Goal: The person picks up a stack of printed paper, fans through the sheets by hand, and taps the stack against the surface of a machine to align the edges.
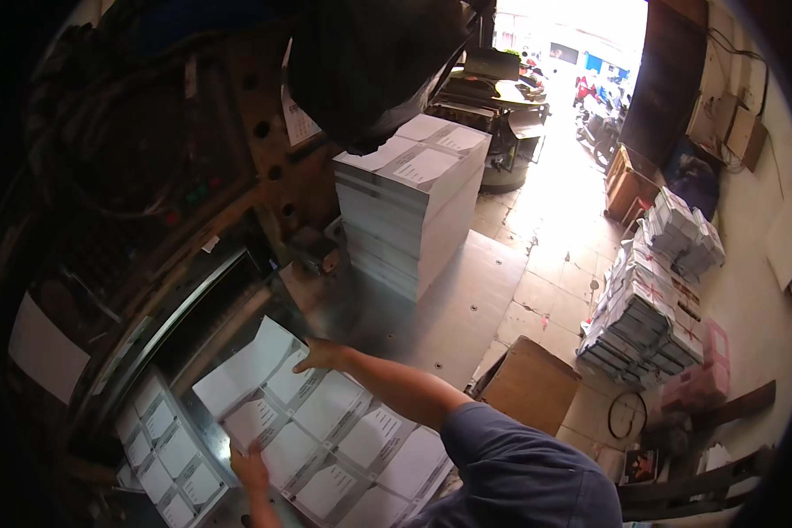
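Note:
A broad stack of printed white sheets (333,407) with grey bands lies on the metal machine table in front of me. My right hand (324,355) grips its far edge, thumb over the top; the other fingers are partly hidden. Along the left edge, my left hand (250,465) holds the side of these sheets, its fingertips partly out of sight. The far left corner of the paper rises in a bend. To the left, a second pile of similar printed sheets (178,449) rests beside a bright metal strip, apart from both hands.
A tall block of printed paper (387,216) stands on the metal table (453,304) beyond my right arm. The dark cutting machine (238,167) fills the left. On the tiled floor are a brown board (530,387), tied paper bundles (638,299) and a pink crate (700,374).

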### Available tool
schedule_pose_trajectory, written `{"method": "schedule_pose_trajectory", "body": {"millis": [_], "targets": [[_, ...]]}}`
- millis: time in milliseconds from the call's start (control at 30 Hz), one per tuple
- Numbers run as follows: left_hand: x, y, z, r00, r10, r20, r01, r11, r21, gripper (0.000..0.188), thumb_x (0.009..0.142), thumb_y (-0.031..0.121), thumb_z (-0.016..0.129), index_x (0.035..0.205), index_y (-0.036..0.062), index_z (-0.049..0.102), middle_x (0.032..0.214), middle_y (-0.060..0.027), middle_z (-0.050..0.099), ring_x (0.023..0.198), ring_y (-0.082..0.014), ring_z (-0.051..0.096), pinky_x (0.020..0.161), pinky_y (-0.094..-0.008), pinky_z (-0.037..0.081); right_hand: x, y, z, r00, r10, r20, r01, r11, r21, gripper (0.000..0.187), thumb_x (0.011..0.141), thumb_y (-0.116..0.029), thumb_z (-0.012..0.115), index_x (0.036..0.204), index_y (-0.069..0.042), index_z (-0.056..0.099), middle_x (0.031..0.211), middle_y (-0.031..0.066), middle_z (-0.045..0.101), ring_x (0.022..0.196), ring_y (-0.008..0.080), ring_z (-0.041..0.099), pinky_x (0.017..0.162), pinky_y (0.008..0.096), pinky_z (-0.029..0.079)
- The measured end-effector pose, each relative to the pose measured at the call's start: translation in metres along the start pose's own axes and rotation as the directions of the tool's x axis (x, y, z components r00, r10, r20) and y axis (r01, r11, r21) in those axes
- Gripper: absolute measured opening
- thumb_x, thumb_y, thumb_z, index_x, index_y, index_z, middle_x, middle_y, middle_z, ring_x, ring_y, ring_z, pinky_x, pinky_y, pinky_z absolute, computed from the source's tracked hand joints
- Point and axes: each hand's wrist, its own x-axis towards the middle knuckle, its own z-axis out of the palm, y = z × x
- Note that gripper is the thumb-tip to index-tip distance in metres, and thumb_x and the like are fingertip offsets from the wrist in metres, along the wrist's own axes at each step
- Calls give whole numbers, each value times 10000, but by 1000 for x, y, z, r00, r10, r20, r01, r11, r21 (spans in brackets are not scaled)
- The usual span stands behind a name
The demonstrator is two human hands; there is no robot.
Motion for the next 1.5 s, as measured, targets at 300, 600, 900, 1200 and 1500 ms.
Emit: {"method": "schedule_pose_trajectory", "body": {"millis": [300, 600, 900, 1200, 1500], "targets": [[-16, 15, 19, 923, 318, -218, -193, 870, 453, 458, 862, 47, 606, 1301, -8, 488, 1166, -238, 602, 1060, -400, 591, 881, -381, 465, -57, 17, -30, 938, 132, 320, -234, 924, 303, 578, 731, -222, 777, 1188, 62, 565, 931, 189, 675, 964, 302, 638, 839, 365, 508], [13, 50, -39, 884, -374, 280, 465, 763, -449, 464, 830, 138, 716, 1222, -37, 537, 1069, -135, 655, 889, -320, 639, 852, -362, 491, -72, -36, -4, 993, 71, -98, -95, 959, -268, 520, 700, -305, 760, 1084, 25, 639, 1024, 245, 656, 998, 341, 633, 877, 381, 484], [-36, 161, 43, 933, -358, 49, 275, 792, 546, 528, 830, 129, 601, 1318, -1, 446, 1164, -270, 605, 1119, -421, 565, 924, -444, 456, -130, -82, 63, 917, -252, 310, 400, 589, -702, 357, 798, -135, 513, 979, 160, 601, 1065, 393, 568, 860, 435, 658, 670, 432, 555], [-13, 55, -23, 905, -349, 244, 408, 874, -264, 373, 869, 131, 624, 1188, -57, 577, 1053, -125, 661, 940, -216, 622, 850, -347, 474, -116, -79, -10, 934, 125, 335, -100, 991, -92, 478, 900, -330, 614, 1139, 84, 596, 1032, 194, 654, 1000, 289, 611, 907, 412, 470], [-112, 130, -99, 965, -227, 133, 252, 650, -717, 504, 857, 136, 632, 1299, -48, 475, 1225, -153, 578, 1133, -259, 553, 968, -383, 427, -201, -110, -34, 941, -104, 322, -155, 714, 682, 433, 885, -188, 653, 1190, 100, 546, 1145, 163, 618, 1042, 235, 601, 887, 336, 480]]}}
